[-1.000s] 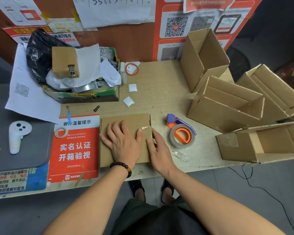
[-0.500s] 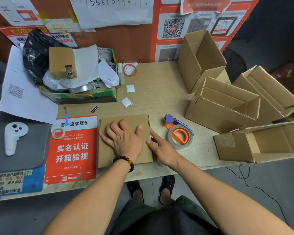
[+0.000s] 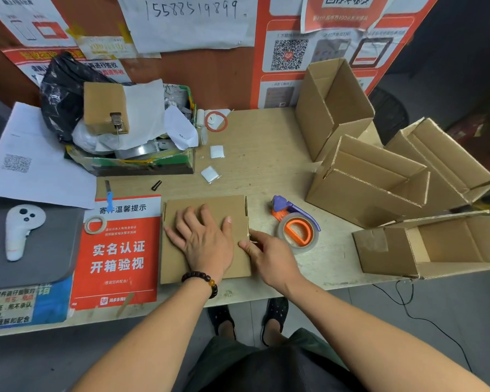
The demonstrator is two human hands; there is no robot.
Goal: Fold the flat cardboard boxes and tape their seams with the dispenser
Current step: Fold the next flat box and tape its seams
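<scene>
A flat brown cardboard box (image 3: 178,264) lies near the table's front edge. My left hand (image 3: 203,240) presses flat on top of it, fingers spread. My right hand (image 3: 269,257) is at the box's right edge, with the fingertips touching that edge; whether they pinch anything cannot be told. The orange and purple tape dispenser (image 3: 296,226) with a clear tape roll lies on the table just right of my right hand, untouched.
Several folded open boxes (image 3: 362,188) crowd the table's right side. A cluttered green tray (image 3: 136,162) with a black bag sits at the back left. A red notice (image 3: 119,250), a small tape roll (image 3: 95,224) and a white controller (image 3: 21,230) lie to the left.
My right hand has slid a little away from the box's top face to its right edge. My left hand still presses on the box.
</scene>
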